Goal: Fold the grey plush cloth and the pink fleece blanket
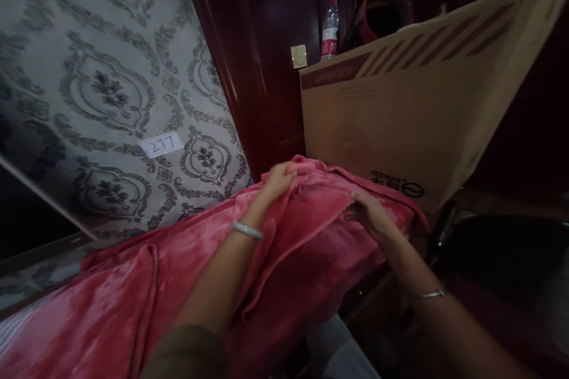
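A plush red blanket (186,254) with paler pink patches lies spread and rumpled from the lower left to the middle of the view. At its far end my left hand (281,179) is closed on a gathered fold; a pale bangle circles that wrist. To the right, my right hand (371,213) has its fingers curled at the edge of a raised layer of the blanket, thumb above the cloth. Its fingertips are partly hidden and blurred. A thin metal bracelet sits on the right wrist.
A large cardboard box (391,106) stands behind the blanket, with a red-capped plastic bottle (329,29) at its top left. Dark red wood panelling (267,53) rises beside patterned wallpaper (111,89) bearing a paper label (161,144) marked 277. A black seat (507,254) is at right.
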Demonstrator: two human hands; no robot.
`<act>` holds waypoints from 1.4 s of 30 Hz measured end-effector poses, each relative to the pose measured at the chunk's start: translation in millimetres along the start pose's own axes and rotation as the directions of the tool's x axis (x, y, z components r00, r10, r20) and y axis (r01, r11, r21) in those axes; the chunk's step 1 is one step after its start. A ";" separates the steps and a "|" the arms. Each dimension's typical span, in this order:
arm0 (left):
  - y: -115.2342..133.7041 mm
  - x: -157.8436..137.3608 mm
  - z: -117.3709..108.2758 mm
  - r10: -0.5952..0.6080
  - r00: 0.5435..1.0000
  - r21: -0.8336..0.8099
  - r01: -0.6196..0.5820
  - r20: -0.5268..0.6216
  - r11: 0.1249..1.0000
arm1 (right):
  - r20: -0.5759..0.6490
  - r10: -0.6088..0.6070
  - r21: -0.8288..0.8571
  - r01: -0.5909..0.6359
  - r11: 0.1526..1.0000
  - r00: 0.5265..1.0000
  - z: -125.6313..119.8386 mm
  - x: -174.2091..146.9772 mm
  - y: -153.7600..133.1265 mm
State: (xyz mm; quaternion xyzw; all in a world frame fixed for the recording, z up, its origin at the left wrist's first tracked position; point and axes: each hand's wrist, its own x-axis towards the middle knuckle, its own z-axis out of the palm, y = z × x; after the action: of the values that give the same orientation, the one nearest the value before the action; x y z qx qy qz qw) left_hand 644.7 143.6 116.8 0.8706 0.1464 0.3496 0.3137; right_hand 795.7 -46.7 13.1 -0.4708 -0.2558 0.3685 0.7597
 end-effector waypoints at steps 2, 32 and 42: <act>-14.2 -21.4 50.6 -0.127 0.992 0.024 0.127 0.019 0.992 | -0.088 0.107 -0.037 -0.110 0.993 0.990 -21.2 -10.1 27.7; 13.5 -114.0 142.2 -0.002 0.919 0.406 -0.172 0.394 0.897 | -0.118 0.154 -0.115 -0.168 0.979 0.981 -40.0 -14.7 59.0; -68.8 -180.2 -8.2 -0.275 0.934 0.130 0.309 -0.228 0.942 | -0.239 -0.077 -0.178 0.034 0.983 0.968 -51.1 25.0 19.2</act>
State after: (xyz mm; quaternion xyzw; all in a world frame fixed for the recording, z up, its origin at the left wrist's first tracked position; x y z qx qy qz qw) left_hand 508.1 114.1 -16.4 0.8208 0.3346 0.3741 0.2728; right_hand 842.0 -48.1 -25.0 -0.5693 -0.2040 0.2624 0.7520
